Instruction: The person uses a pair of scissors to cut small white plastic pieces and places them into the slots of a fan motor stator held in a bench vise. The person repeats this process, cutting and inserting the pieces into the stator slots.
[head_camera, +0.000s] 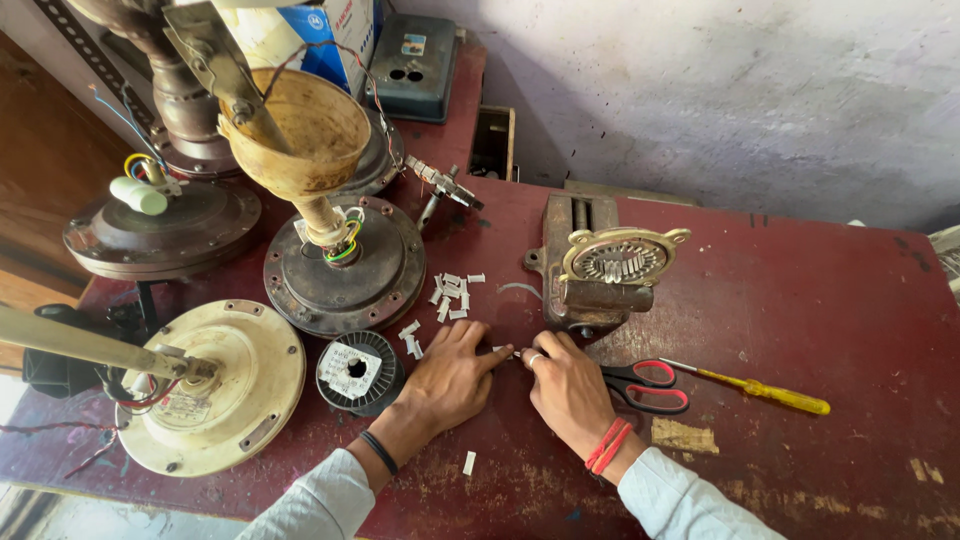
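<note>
Left hand (452, 378) and right hand (568, 388) pinch one small white paper strip (507, 351) between nearly closed fingertips. A flat, square strip seems advisable, clear of the scissors (645, 387).

The small white piece (505, 351) pinched between the two hands is showing too little of itself to tell its shape. The left hand (450, 378) is covering the bench (780, 290) beneath it, and its grip on the piece is too small to read. The right hand (570, 385) is hiding part of the scissors (650, 386), whose blades are lying out of sight under it. Both sleeves are running off the bottom edge. The cream fan motor (225, 395) is losing its rod at the left edge. The blue box (335, 35) is being cut off by the top edge.
</note>
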